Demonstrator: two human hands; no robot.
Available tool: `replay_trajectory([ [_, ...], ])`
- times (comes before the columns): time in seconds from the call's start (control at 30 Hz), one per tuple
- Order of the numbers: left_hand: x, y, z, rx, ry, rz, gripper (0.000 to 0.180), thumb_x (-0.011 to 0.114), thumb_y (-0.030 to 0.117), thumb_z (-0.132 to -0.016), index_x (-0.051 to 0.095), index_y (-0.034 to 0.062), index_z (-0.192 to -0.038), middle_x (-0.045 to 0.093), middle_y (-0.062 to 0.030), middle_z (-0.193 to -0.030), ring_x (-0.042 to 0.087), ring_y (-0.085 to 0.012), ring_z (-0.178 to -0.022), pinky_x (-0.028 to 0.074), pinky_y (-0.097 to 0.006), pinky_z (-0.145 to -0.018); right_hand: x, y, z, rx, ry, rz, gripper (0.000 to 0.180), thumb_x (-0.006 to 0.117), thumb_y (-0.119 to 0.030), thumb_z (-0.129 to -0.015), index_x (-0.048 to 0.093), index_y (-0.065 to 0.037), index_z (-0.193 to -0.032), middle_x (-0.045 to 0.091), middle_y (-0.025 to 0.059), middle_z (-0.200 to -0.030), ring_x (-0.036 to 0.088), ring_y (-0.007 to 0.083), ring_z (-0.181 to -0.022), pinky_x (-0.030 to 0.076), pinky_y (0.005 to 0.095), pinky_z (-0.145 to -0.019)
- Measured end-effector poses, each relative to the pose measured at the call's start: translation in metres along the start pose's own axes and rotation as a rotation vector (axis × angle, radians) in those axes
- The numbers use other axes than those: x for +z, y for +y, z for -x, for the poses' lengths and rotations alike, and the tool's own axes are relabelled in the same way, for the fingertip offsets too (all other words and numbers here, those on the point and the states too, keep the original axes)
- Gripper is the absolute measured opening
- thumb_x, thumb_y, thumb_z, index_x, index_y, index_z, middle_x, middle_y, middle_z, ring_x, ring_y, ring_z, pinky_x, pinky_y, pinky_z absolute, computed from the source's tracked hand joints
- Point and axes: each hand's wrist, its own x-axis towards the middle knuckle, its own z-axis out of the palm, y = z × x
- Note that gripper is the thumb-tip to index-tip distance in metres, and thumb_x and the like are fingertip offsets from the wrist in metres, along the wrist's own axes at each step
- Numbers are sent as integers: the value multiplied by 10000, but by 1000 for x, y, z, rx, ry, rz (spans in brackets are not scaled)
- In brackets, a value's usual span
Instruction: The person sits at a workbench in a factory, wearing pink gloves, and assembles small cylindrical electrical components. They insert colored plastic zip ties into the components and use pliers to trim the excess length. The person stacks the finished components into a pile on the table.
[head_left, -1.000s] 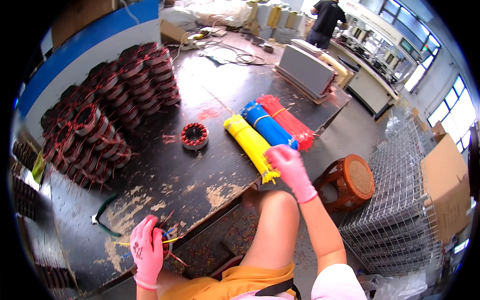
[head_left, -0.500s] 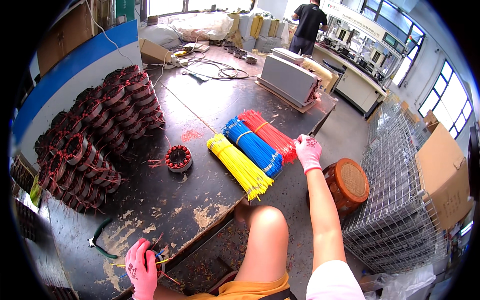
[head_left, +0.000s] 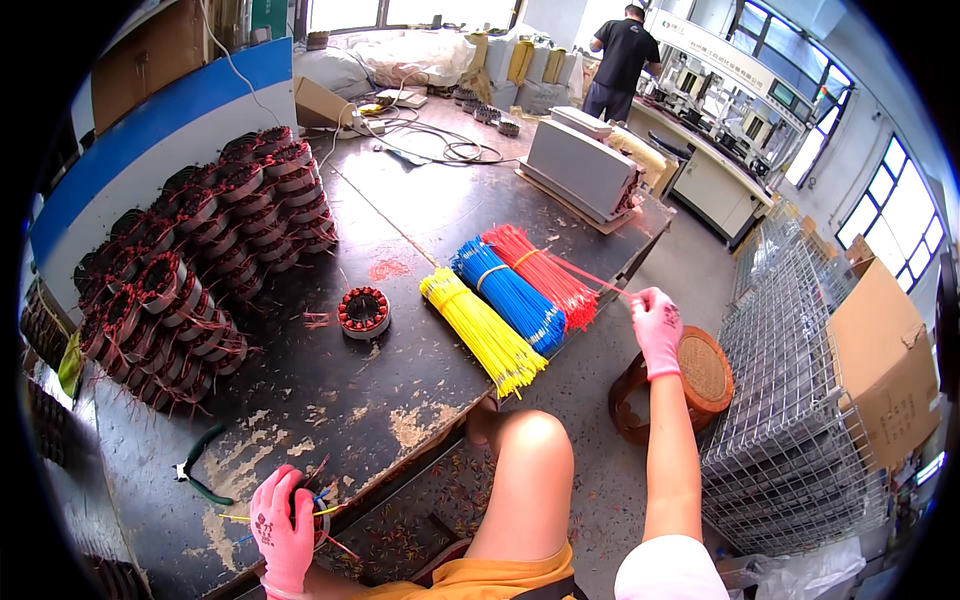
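Note:
My right hand (head_left: 658, 328), in a pink glove, pinches the end of a red wire (head_left: 585, 274) that runs back to the red wire bundle (head_left: 545, 277). Beside that lie a blue wire bundle (head_left: 508, 295) and a yellow one (head_left: 482, 335), each tied with a band. At the table's near edge, my gloved left hand (head_left: 284, 522) is closed over a motor stator (head_left: 321, 524), mostly hidden under the fingers. Yellow, blue and red wire ends stick out around it. Another stator (head_left: 363, 313) with red windings sits on the table by itself.
Many stators (head_left: 190, 280) are stacked at the left of the dark table (head_left: 400, 220). Green-handled cutters (head_left: 205, 465) lie near my left hand. To the right stand a round stool (head_left: 690, 375), a wire-mesh cage (head_left: 780, 400) and a cardboard box (head_left: 880, 350). A person (head_left: 625, 60) works at the back.
My right hand has moved right and slightly down, away from the red bundle, drawing a red wire partly out. My left hand stays on the stator.

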Motion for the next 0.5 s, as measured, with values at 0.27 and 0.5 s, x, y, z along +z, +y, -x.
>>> replay_trajectory([
  [0.27,-36,91,-40,570,423,-295,404,729,185,-896,611,20,-1245,623,-138,-1311,564,-401,-1254,364,-580,-1141,-82,-197,157,-777,-330,-634,73,765,-101,-847,715,-106,-900,670,76,-786,661,239,-696,531,361,-653],
  [0.5,-76,110,-51,657,312,-304,294,746,148,-675,735,133,-968,599,-16,-888,672,-216,-891,590,-404,-847,-71,-268,230,-1168,-257,-780,250,862,-233,-762,680,-155,-915,591,-28,-710,601,176,-621,448,331,-580],
])
